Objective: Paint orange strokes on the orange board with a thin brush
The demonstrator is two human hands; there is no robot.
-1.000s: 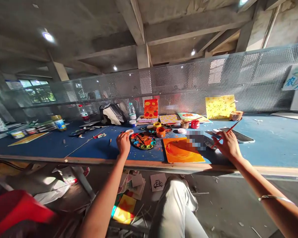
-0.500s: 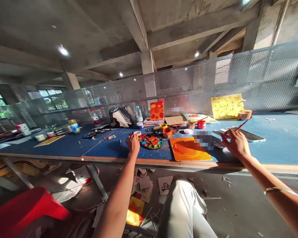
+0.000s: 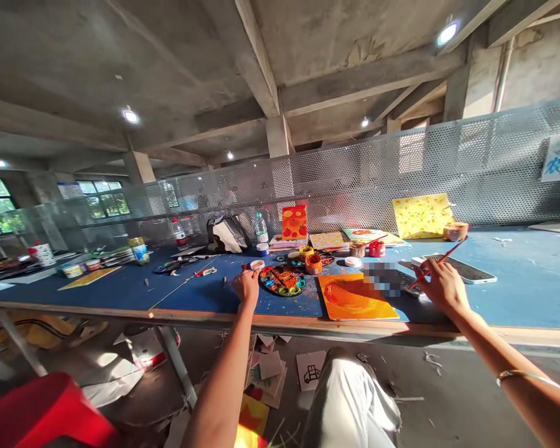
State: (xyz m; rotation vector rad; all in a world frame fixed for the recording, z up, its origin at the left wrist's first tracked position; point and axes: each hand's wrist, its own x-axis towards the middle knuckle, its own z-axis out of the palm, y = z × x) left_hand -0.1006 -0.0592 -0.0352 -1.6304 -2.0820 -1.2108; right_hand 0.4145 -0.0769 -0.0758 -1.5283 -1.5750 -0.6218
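Right hand (image 3: 443, 287): fingers closed on a thin red brush (image 3: 441, 260), held at a slant above the right part of the counter (image 3: 527, 292).
Left hand (image 3: 246, 286): just left of the palette (image 3: 282, 287), fingers bent; cannot tell whether it grips anything.
White tub (image 3: 257, 264): just beyond the left fingertips; whether they touch is unclear.
Orange painting (image 3: 350, 298): flat at the near edge, between the hands, right of the palette; swirled strokes on its left part.
Palette: dark, smeared orange in the middle, with blue, green and yellow wells.
Orange jar (image 3: 313, 264): uncapped, at the palette's far right edge.
White lid (image 3: 353, 262): on the counter, right of the orange jar.
Phone (image 3: 471, 270): lying flat, beyond the right hand.
Yellow picture (image 3: 422, 218): leaning on the mesh screen (image 3: 340, 177), far right.
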